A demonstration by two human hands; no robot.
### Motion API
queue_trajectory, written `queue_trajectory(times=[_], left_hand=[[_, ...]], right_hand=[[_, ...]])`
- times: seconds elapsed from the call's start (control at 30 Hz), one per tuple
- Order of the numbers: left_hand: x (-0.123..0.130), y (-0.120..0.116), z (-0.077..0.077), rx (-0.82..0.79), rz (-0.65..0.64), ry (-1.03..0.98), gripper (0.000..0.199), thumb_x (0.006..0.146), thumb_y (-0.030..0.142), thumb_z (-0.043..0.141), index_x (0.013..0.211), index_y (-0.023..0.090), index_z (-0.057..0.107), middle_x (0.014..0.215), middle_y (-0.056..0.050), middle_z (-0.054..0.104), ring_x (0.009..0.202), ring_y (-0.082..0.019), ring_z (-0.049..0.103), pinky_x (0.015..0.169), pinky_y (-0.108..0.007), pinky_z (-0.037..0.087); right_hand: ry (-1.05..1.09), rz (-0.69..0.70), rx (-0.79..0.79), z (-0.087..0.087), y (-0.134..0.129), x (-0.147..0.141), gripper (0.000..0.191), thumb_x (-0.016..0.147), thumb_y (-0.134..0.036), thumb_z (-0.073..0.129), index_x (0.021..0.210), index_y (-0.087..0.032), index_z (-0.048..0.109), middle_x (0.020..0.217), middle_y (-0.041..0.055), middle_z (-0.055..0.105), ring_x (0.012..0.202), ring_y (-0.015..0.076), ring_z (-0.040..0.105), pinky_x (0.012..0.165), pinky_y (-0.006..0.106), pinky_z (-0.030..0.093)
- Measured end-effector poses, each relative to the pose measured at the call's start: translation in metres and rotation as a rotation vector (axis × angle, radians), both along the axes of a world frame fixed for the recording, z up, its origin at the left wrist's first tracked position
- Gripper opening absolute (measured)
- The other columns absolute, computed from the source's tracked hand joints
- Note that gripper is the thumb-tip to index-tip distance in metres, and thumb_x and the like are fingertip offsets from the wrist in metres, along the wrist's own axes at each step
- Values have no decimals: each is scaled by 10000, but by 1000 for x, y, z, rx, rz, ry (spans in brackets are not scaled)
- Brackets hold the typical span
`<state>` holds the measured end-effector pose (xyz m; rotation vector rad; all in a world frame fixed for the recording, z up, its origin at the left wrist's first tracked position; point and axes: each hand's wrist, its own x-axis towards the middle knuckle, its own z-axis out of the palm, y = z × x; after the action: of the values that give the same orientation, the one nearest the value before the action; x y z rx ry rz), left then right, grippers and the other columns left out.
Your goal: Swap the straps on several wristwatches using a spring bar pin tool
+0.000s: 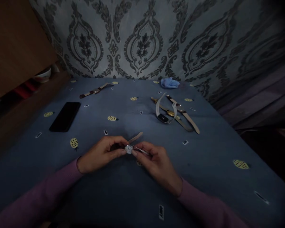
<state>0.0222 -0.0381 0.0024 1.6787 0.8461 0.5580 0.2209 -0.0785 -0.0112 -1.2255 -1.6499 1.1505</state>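
Observation:
A small wristwatch (129, 149) with a pale round face is held between both hands near the middle of the view. My left hand (104, 153) pinches the left side of its case, with thumb and fingers closed. My right hand (156, 161) grips the watch's right side, its fingers pressed together; a thin strip, seemingly part of the strap, shows under them. One light strap end (136, 137) sticks out beyond the hands, up and to the right. The palm sides of both hands are hidden.
A black phone (65, 117) lies at the left, with a brown-strapped watch (96, 91) behind it. To the right are a white-strapped smartwatch (162, 118), a gold watch (170, 112) and a light-strapped watch (181, 108). A crumpled blue cloth (169, 83) rests by the patterned wall.

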Motion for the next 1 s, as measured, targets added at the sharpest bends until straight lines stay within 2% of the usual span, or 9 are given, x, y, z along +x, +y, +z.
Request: queue_trajectory(times=[0.17, 0.27, 0.37, 0.5, 0.63, 0.73, 0.93, 1.0], left_hand=[[1, 0, -1, -282, 42, -176, 233, 918, 342, 565, 987, 140, 657, 822, -31, 617, 749, -137, 593, 573, -219, 508], [4, -2, -5, -417, 92, -286, 232, 892, 355, 621, 946, 132, 651, 843, -25, 607, 724, -117, 604, 584, -216, 539], [4, -3, -9, -498, 140, -350, 195, 832, 288, 706, 911, 125, 631, 803, -6, 607, 699, -105, 628, 595, -204, 543], [3, -2, -10, -511, 175, -407, 222, 804, 217, 731, 963, 132, 601, 851, -22, 644, 812, -149, 683, 678, -236, 571], [6, -5, -9, -473, 203, -419, 347, 797, 183, 728, 1098, 172, 557, 872, 1, 627, 793, -133, 676, 723, -268, 592], [10, -8, -7, -417, 232, -399, 423, 770, 146, 735, 1137, 199, 532, 840, 38, 573, 715, -85, 633, 714, -252, 595], [14, -14, -8, -313, 293, -380, 401, 764, 152, 712, 1133, 214, 567, 855, 49, 494, 658, -63, 617, 673, -240, 601], [15, -15, -11, -296, 301, -377, 368, 760, 160, 711, 1107, 206, 600, 855, 44, 496, 670, -73, 631, 673, -237, 599]], right_hand=[[-223, -65, 363, -7, -6, -3, 145, 934, -253, 525, 868, -191, 638, 675, 7, 696, 527, 106, 618, 518, 201, 466], [-274, -28, 403, -9, -9, -6, 143, 948, -250, 526, 896, -198, 648, 691, 3, 718, 534, 104, 636, 532, 200, 477], [-201, -20, 330, -6, -7, -6, 152, 930, -277, 557, 864, -198, 669, 623, -20, 682, 475, 94, 585, 492, 197, 460], [-70, -109, 110, 0, -2, -3, 186, 875, -320, 602, 760, -188, 664, 598, -16, 639, 485, 95, 546, 453, 190, 435], [48, -97, -77, 0, 2, -3, 233, 867, -381, 595, 818, -174, 692, 663, 16, 680, 624, 148, 636, 556, 228, 509], [113, -71, -108, 0, 2, -6, 231, 855, -382, 613, 880, -176, 712, 767, 35, 729, 737, 181, 686, 647, 264, 552], [182, -40, -167, -3, -1, -14, 213, 811, -377, 669, 894, -186, 711, 854, 27, 748, 784, 177, 697, 693, 265, 560], [173, -52, -183, -5, -2, -16, 229, 789, -394, 695, 884, -186, 704, 818, 19, 737, 729, 163, 677, 654, 255, 546]])
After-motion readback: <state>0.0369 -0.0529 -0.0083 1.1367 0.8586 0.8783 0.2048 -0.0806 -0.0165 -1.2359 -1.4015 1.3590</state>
